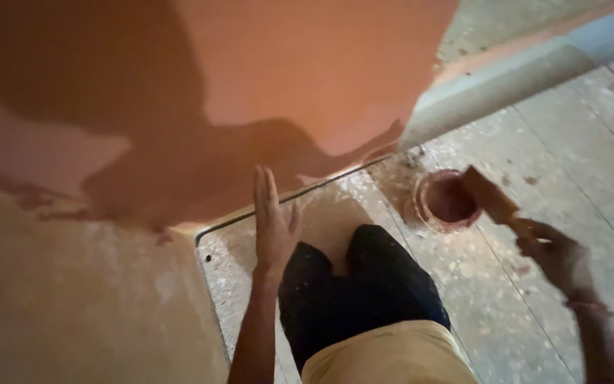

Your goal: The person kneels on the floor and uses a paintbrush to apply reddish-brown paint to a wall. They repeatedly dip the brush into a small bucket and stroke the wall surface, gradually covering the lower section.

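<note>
My left hand [273, 222] is flat and empty, fingers straight and pointing up toward the base of a wall [179, 142] partly coated in fresh reddish-orange paint. My right hand [552, 252] grips the handle of a wide paintbrush [490, 195], its bristles loaded with the same paint and tilted toward a small round paint bucket [448, 201] on the floor. The brush is blurred and sits just right of the bucket's rim. My knee in dark trousers [364, 284] is bent between the two hands.
Paint-spattered pale floor tiles [570, 142] stretch to the right. A grey skirting strip [506, 71] runs along the wall's foot at the upper right. The lower left of the wall [72, 306] is bare and beige. A dark shadow falls across the painted area.
</note>
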